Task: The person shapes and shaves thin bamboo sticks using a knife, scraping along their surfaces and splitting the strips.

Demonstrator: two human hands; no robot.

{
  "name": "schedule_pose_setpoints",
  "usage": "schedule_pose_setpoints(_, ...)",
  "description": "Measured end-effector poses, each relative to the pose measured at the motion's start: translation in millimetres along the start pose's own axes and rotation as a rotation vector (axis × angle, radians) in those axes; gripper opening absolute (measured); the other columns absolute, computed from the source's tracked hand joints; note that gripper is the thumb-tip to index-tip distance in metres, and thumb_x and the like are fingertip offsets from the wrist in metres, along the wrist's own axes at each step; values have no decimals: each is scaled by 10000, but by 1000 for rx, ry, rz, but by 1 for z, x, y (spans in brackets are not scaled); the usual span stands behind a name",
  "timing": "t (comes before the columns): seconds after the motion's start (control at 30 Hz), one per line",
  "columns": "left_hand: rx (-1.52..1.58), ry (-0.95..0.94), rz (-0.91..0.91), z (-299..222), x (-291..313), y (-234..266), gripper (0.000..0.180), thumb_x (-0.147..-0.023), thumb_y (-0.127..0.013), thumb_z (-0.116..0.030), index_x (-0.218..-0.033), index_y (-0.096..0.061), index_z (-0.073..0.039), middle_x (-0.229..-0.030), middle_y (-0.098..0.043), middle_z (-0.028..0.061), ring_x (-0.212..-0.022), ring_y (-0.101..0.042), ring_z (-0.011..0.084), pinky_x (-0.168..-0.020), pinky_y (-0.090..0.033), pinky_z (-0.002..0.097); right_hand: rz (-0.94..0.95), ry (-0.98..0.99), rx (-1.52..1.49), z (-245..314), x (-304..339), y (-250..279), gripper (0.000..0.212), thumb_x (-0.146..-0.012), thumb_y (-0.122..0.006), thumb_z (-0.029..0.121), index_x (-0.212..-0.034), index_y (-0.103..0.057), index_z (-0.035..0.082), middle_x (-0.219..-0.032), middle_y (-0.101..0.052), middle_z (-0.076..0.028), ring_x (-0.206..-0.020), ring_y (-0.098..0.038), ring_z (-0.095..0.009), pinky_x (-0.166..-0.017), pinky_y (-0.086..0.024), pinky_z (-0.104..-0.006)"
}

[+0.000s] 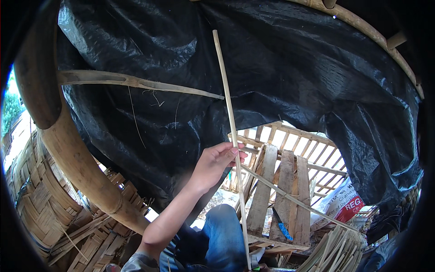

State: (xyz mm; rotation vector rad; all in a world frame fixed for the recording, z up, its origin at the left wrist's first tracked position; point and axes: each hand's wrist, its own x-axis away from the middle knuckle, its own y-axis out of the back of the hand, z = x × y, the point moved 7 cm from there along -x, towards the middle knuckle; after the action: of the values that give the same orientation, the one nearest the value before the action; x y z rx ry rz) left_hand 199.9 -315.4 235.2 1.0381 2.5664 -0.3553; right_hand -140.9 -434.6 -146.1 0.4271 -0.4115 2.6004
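Observation:
My left hand (218,164) reaches up from the lower left and is closed around a long, thin bamboo strip (228,97). The thumb presses on the strip with the fingers behind it. Nearly upright, the strip runs from in front of the black sheet down past my knee in blue jeans (225,238). At its lower end, by the bottom edge, something small and partly green shows, too cut off to name. My right hand does not show. Right of the strip, a knife (282,225) with a blue handle and dark blade lies on a wooden plank bench (260,199).
A black plastic sheet (281,68) hangs in front. A thick bamboo pole (84,163) curves down on the left, beside woven bamboo (50,199). Cut strips lie bundled (337,251) at lower right, near a white and red sack (342,204). A split bamboo piece (136,82) juts from the left.

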Motion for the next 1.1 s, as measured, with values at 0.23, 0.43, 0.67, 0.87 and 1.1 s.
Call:
schedule_pose_setpoints(0.23,-50,-100,87,-1,4,-24,320,-976,-508,-184,-1221,-543,17,-986,-677,76,-899,-624,109,-793,-486,246,107,91,-173,111,-18,-57,250,-877,-659,268,-920,-588,33,-692,-522,-13,-625,-483,-139,-576,-390,-278)
schedule_pose_setpoints(0.43,13,169,80,38,82,-54,548,-967,-531,-198,-1431,-286,-41,-1344,-449,116,-1084,-560,158,-836,-462,254,117,485,-330,225,-36,-118,137,-888,-623,82,-860,-607,-51,-685,-563,-60,-511,-418,-73,-439,-300,-233)
schedule_pose_setpoints(0.67,118,87,-350,69,228,-82,404,-976,-508,-234,-1332,-429,-59,-1143,-553,94,-1014,-544,177,-827,-447,284,-33,427,-180,248,-38,-184,244,-886,-652,233,-891,-698,-6,-602,-532,29,-516,-462,-46,-476,-323,-199)
schedule_pose_setpoints(0.87,33,529,-164,95,290,-67,346,-995,-444,-234,-1261,-423,-13,-1093,-553,150,-1007,-513,212,-875,-448,348,-109,689,46,256,-39,-241,269,-912,-630,260,-827,-706,16,-556,-552,17,-490,-479,-40,-445,-327,-217)
schedule_pose_setpoints(1.1,208,422,-516,110,302,-24,209,-985,-492,-250,-1033,-570,-63,-666,-455,-67,-573,-374,17,-496,-302,175,35,425,-97,246,-61,-280,196,-894,-653,205,-901,-698,13,-671,-606,-10,-584,-512,-46,-528,-360,-195)
